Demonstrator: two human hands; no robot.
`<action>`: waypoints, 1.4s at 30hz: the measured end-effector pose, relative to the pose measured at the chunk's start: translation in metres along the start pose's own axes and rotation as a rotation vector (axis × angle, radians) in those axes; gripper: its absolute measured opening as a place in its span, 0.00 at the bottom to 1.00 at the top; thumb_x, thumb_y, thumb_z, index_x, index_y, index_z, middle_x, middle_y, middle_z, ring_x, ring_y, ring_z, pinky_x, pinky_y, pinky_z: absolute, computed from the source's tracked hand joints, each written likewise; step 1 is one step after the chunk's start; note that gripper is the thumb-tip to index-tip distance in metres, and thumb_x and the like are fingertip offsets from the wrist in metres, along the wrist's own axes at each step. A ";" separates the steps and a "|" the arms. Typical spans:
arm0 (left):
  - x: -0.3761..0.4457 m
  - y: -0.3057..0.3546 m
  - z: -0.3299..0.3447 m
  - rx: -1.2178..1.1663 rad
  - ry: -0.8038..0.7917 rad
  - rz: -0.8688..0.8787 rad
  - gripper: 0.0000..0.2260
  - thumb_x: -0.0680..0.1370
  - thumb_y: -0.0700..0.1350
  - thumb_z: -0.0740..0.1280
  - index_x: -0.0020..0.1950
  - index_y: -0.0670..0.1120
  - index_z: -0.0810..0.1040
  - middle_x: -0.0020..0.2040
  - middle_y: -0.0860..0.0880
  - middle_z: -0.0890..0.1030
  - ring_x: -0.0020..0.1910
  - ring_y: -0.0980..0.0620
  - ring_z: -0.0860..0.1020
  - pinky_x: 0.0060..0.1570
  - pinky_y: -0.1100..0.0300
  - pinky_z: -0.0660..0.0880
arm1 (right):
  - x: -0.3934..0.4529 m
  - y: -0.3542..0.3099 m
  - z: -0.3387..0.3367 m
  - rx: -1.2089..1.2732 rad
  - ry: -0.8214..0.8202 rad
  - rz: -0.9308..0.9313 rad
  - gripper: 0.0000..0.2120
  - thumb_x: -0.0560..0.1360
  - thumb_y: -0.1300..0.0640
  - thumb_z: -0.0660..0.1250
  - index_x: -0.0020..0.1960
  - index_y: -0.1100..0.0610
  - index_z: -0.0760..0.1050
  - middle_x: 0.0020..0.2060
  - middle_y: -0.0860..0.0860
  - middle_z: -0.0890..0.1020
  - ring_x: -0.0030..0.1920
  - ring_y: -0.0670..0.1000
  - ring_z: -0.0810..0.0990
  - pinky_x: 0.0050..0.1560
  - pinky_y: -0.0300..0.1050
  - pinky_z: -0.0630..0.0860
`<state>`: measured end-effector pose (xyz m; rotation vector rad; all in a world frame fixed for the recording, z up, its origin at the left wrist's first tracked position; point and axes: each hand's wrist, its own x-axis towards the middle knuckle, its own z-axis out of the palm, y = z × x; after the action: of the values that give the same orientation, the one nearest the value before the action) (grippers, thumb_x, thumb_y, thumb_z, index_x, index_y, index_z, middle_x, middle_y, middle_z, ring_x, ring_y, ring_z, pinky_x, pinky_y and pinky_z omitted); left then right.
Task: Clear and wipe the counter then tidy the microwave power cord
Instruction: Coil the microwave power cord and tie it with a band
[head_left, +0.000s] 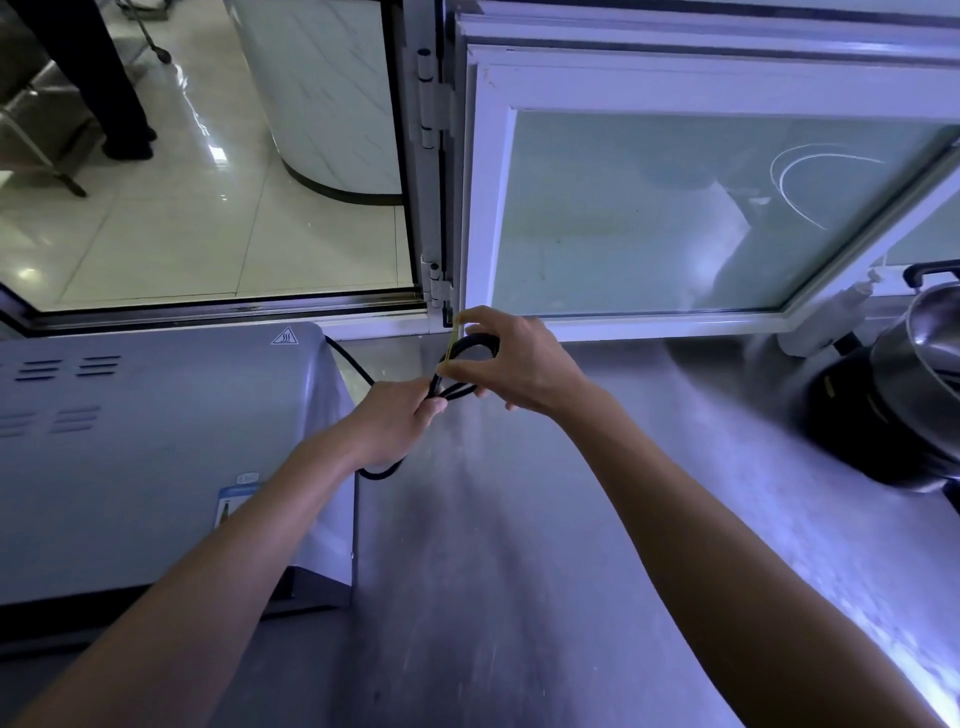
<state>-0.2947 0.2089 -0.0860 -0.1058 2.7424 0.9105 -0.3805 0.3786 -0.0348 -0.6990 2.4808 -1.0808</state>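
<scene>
Commercial or canteen-type kitchen, by the look. Brushed stainless-steel worktop (545, 519), scuffed. Grey microwave (156, 441) on it at left, vent slots and hot-surface warning sticker on top. Steel pot (930, 353) on a black cooker base at right edge. White-framed serving hatch window (675, 208) hinged open over the worktop, frosted pane. Beyond the opening: glossy tiled floor (182, 234), curved white counter base, metal chair legs, a person's dark trouser legs.
</scene>
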 end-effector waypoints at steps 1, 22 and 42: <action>0.000 0.001 0.000 0.000 0.014 0.015 0.13 0.85 0.47 0.56 0.40 0.55 0.63 0.38 0.45 0.77 0.41 0.41 0.77 0.47 0.47 0.74 | 0.000 -0.001 0.001 0.023 -0.015 0.012 0.24 0.67 0.41 0.73 0.61 0.42 0.73 0.48 0.46 0.85 0.32 0.52 0.84 0.28 0.53 0.81; -0.008 0.000 -0.005 -0.352 0.168 0.020 0.09 0.84 0.47 0.59 0.45 0.48 0.71 0.37 0.48 0.75 0.28 0.52 0.73 0.37 0.50 0.74 | 0.000 0.002 0.006 0.414 -0.206 0.153 0.20 0.74 0.53 0.73 0.65 0.52 0.77 0.46 0.50 0.86 0.39 0.55 0.87 0.37 0.52 0.83; -0.005 -0.013 0.005 -0.508 0.200 0.019 0.15 0.80 0.52 0.58 0.46 0.40 0.73 0.37 0.48 0.74 0.39 0.47 0.72 0.44 0.54 0.70 | -0.008 0.053 0.034 0.214 -0.234 0.207 0.19 0.75 0.63 0.72 0.65 0.55 0.78 0.57 0.48 0.83 0.37 0.51 0.87 0.35 0.50 0.83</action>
<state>-0.2872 0.2013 -0.0957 -0.2749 2.6147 1.6634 -0.3731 0.3946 -0.0959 -0.4639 2.1468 -1.0965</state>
